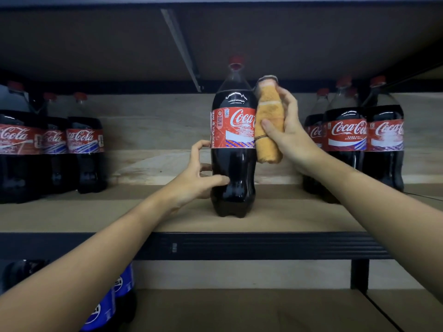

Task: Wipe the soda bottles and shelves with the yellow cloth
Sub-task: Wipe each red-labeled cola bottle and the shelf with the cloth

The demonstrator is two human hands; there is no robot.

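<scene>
A large Coca-Cola bottle (233,149) with a red cap stands upright in the middle of the brown shelf (287,216). My left hand (200,173) grips its lower body from the left, thumb across the front. My right hand (286,137) holds a folded yellow cloth (268,121) pressed against the bottle's right side, at label height. The cloth runs from the bottle's shoulder down past the label.
Several Coca-Cola bottles (50,142) stand at the left of the same shelf, and more Coca-Cola bottles (364,137) at the right. Blue Pepsi bottles (115,298) sit on the lower shelf at the left. A black shelf rail (239,245) runs across the front.
</scene>
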